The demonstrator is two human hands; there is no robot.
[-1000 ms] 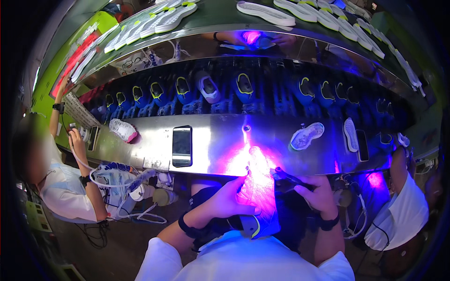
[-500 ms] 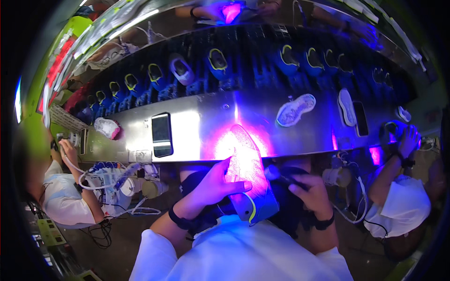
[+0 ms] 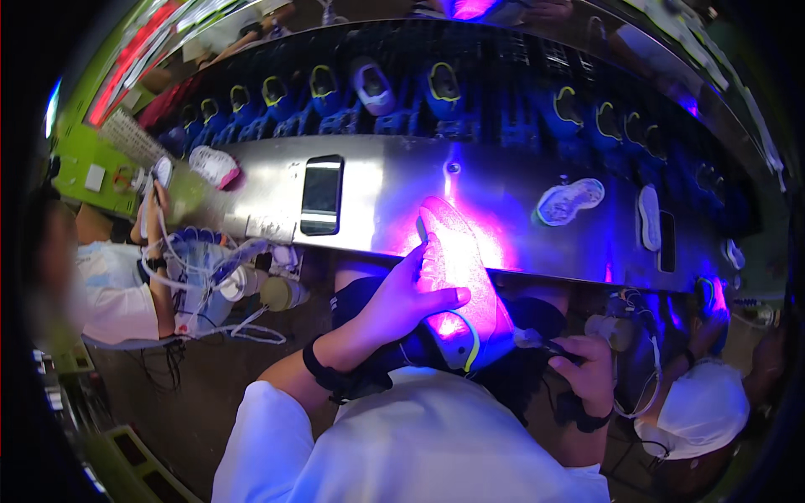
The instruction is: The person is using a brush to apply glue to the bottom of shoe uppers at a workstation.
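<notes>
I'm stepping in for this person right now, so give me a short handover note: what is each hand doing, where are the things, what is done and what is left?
Left hand: holds the shoe sole-up, glowing pink under violet light, over the metal bench edge.
Right hand: grips a small dark tool, tip by the shoe's heel.
Done: cannot tell how much of the sole is treated.
Left: probably finishing this sole; a loose sole lies on the bench.

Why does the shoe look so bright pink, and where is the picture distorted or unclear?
In the head view, violet light floods the shoe held by the left hand, washing out its surface; the same glow reflects off the metal table. The fisheye bends the table edge into a curve, the corners go black, and the person at the left edge is blurred.
</notes>
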